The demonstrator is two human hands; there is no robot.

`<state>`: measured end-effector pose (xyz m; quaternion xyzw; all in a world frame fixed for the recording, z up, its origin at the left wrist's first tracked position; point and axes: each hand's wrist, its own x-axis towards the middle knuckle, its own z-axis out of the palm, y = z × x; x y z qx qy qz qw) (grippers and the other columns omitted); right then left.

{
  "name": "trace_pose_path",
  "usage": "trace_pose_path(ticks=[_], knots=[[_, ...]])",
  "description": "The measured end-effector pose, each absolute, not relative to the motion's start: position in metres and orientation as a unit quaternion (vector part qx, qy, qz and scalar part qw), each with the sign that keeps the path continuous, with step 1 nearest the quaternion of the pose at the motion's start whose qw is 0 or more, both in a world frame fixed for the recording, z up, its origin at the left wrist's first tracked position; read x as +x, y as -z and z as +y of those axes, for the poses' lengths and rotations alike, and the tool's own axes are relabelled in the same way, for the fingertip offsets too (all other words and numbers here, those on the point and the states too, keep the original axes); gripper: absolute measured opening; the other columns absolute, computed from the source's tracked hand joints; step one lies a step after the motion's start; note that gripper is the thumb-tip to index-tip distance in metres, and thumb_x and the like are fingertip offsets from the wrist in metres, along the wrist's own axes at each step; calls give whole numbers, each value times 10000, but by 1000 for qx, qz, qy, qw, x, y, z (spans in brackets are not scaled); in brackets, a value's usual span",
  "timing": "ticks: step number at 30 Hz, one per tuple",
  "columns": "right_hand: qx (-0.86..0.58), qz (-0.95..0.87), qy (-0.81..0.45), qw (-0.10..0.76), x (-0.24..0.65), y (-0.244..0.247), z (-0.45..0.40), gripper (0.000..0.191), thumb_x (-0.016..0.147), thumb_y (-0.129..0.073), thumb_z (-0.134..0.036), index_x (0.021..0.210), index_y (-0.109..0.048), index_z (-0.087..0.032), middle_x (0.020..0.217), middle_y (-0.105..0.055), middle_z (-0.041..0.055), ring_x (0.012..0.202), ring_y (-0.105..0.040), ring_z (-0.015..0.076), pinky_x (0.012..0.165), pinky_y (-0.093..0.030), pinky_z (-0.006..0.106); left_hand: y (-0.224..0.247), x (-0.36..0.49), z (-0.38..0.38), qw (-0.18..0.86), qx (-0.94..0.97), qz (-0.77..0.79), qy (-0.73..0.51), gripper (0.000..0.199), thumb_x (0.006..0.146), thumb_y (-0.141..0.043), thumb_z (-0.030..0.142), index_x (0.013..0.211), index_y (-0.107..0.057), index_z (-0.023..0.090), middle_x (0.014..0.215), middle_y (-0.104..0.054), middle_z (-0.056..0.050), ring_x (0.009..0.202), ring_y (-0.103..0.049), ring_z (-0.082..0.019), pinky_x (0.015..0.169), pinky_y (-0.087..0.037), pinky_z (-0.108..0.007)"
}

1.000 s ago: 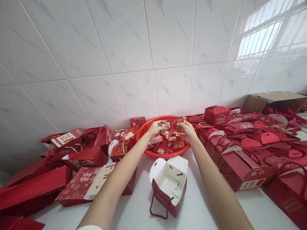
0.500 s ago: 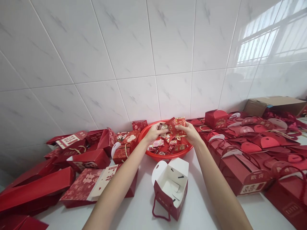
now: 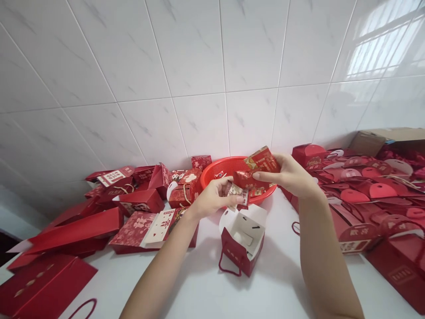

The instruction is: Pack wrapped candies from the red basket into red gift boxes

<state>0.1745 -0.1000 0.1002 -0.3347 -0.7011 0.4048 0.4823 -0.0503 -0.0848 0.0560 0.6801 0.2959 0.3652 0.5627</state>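
Packets (image 3: pixel 263 163) sit pinched in the right hand (image 3: pixel 294 175) — the left (image 3: pixel 212 197) grips sweets (image 3: pixel 235 194), both above the basket (image 3: pixel 207 171), near the open box (image 3: pixel 244 241).

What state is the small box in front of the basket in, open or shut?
Open: the small box's flaps stand spread, baring its white inside, with the left hand above its far edge.

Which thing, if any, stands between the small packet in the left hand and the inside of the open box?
Nothing visible covers the opening of the box; only its white flaps stand up at the rim, near the small packet in the left hand.
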Motion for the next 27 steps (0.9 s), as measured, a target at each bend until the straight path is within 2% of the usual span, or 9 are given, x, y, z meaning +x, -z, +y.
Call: trace_pose_path(ticks=[2,5,8,11,14,18,21,24,27], knots=[[-334,-707,-392,485,174,-102,-105,244,734,-806,-323,911,-740,-169,824,-738,40,739,-693,204,636,-566,288,-54,-50,-89,559,691,291,-355,522,695,-863,372,1146,-682,178,839,-696,-25,691,-655,-169,603,-550,-267],[-330,-711,-386,486,174,-103,-110,214,747,-788,-310,904,-744,-172,828,-735,38,759,-694,213,656,-573,297,-55,-52,-91,553,721,278,-312,386,731,-841,339,1058,-712,181,860,-711,-29,774,-680,-184,669,-549,-264],[-331,-716,-380,483,174,-104,-113,191,751,-781,-298,893,-751,-173,832,-739,40,760,-696,218,653,-577,297,-59,-56,-93,550,733,287,-278,312,743,-827,333,990,-713,180,840,-706,-22,717,-678,-180,642,-553,-276],[-337,-714,-375,486,173,-105,-115,175,743,-787,-291,874,-755,-179,814,-740,35,738,-697,217,634,-580,293,-61,-60,-96,519,733,329,-292,393,732,-833,325,1075,-700,186,765,-680,3,559,-601,-131,539,-508,-248],[-348,-713,-368,486,174,-106,-116,163,734,-792,-282,865,-764,-188,792,-741,31,721,-699,216,616,-581,287,-62,-62,-95,531,694,357,-329,487,783,-786,356,1223,-649,196,752,-689,1,535,-558,-105,526,-458,-220],[-361,-708,-352,494,176,-106,-117,107,724,-795,-250,810,-765,-193,772,-737,30,700,-692,203,579,-569,259,-63,-66,-87,648,584,325,-365,527,833,-685,453,1267,-633,157,810,-729,-69,617,-617,-142,585,-484,-238],[-357,-718,-356,480,177,-106,-116,101,733,-788,-253,813,-762,-197,758,-726,27,696,-685,200,570,-566,256,-65,-70,-84,690,550,291,-370,511,860,-622,472,1244,-671,139,829,-739,-101,648,-637,-160,637,-507,-259],[-351,-732,-375,448,172,-105,-114,151,753,-780,-299,849,-753,-186,763,-721,27,686,-675,194,558,-556,253,-66,-71,-85,670,575,278,-378,494,878,-605,483,1211,-704,132,857,-748,-110,712,-661,-183,694,-528,-282],[-354,-729,-370,454,162,-103,-111,174,766,-777,-338,802,-726,-175,714,-688,11,634,-633,154,536,-516,224,-64,-67,-90,574,647,301,-403,466,876,-652,473,1222,-716,167,999,-760,-101,917,-692,-231,822,-546,-314]])
